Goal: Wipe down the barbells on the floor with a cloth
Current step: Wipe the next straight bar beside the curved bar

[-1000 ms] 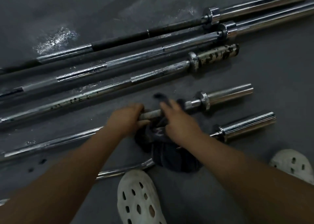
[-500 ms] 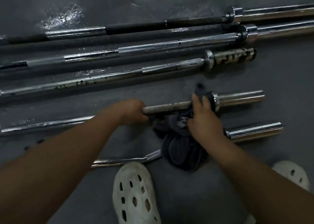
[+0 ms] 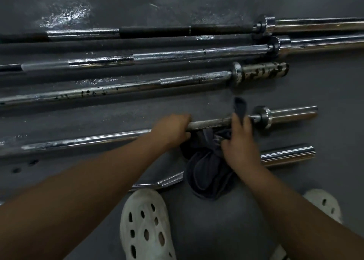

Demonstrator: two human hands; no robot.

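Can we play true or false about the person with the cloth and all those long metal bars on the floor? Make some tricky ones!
1. The left hand holds the barbell by its thin shaft. True.
2. The right hand holds a cloth against that same barbell. True.
3. The cloth is bright white. False: it is dark.
4. The person is barefoot. False: they wear white shoes with holes in them.
5. Only one barbell is here. False: other bars lie side by side beyond it.
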